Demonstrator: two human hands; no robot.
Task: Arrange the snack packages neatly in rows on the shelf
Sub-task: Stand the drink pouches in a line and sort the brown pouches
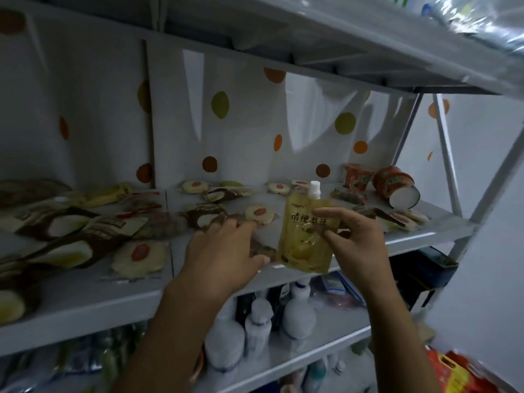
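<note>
My right hand (355,236) holds a yellow spouted drink pouch (304,239) upright above the front edge of the white shelf (411,236), thumb on its front and fingers along its right side. My left hand (224,248) lies on the shelf just left of the pouch, its fingers on a brownish flat packet (262,248). Several snack packages lie scattered across the shelf: round pale ones with a red centre (259,213) and dark brown ones (202,218). More brown and pale packets (85,231) pile up at the left.
Two orange instant-noodle cups (394,185) sit at the shelf's back right, one tipped on its side. A spotted white curtain hangs behind. White bottles (297,310) stand on the lower shelf. Another shelf runs overhead, and a metal upright (448,154) stands at the right.
</note>
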